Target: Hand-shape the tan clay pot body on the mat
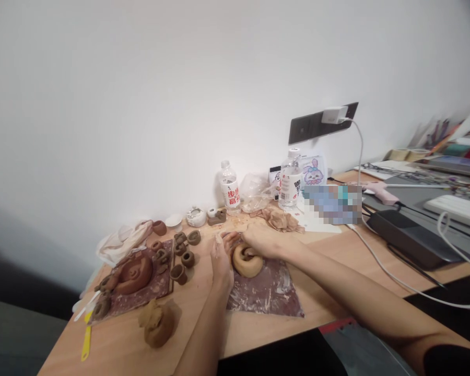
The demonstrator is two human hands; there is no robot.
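Note:
A round tan clay bowl (247, 265) with a hollow middle rests on a dark, clay-smeared board (262, 295). My left hand (222, 256) is cupped round the bowl's left side, holding it. From the right and behind, my right hand (263, 241) grips the bowl's rim, some fingers reaching into the hollow; the fingertips are partly hidden. Left of my left forearm, a lump of tan clay (157, 322) sits on the table.
At left, another board (162, 282) carries a reddish clay dish (135, 272) and small brown clay pots (179, 273). A yellow tool (86, 342) lies near the left edge. Behind stand two bottles (230, 190) and crumpled brown paper (282, 219). A white cable (379, 263) crosses the right side.

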